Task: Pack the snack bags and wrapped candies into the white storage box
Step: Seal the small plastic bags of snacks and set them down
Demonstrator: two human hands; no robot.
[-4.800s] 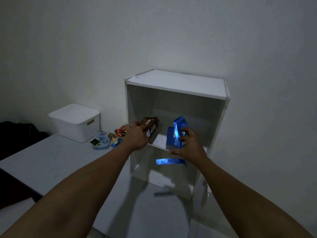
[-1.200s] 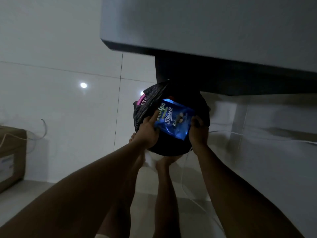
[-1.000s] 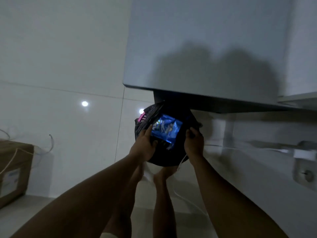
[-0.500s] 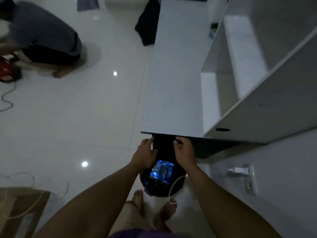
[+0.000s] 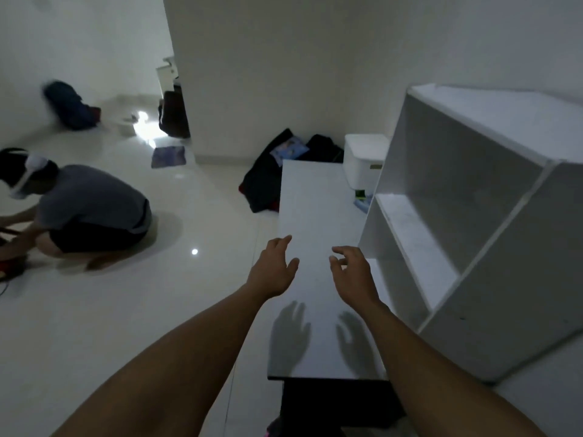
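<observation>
White lidded plastic storage box (image 5: 362,160) sits at one o'clock, half-hidden by the shelf; both empty hands (image 5: 273,269) (image 5: 353,274), fingers spread, could bump it.

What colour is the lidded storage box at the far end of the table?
White, seen in the head view: the storage box stands beside the shelf unit.
</observation>
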